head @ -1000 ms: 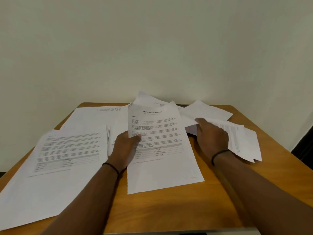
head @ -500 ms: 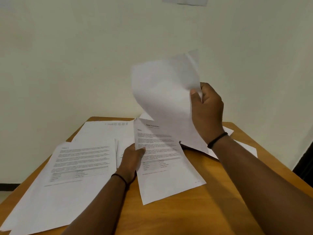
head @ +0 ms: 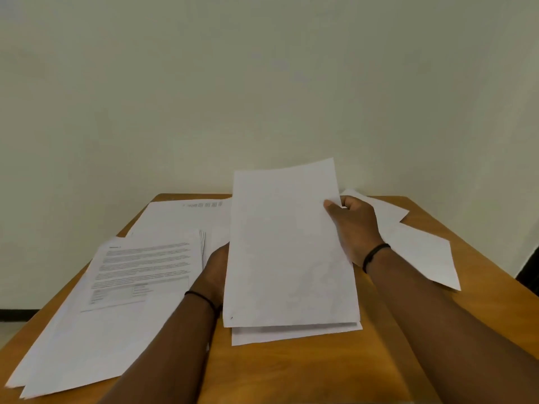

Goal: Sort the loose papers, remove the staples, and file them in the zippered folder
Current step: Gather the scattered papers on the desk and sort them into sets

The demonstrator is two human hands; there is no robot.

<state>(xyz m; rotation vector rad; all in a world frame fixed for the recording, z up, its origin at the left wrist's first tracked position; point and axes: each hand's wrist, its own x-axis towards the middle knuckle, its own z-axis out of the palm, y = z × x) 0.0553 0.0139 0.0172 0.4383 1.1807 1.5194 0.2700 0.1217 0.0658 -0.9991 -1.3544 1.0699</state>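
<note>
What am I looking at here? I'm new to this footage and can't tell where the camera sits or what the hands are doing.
No machine here: a person wears a camera on the head, looking down at their own hands over a wooden table. The right hand pinches a blank-faced sheet by its right edge, over another sheet in the middle. The left hand is mostly hidden behind that sheet, so its grip is unclear. A printed page tops a pile at left; more loose papers lie at right. No folder is in view.
</note>
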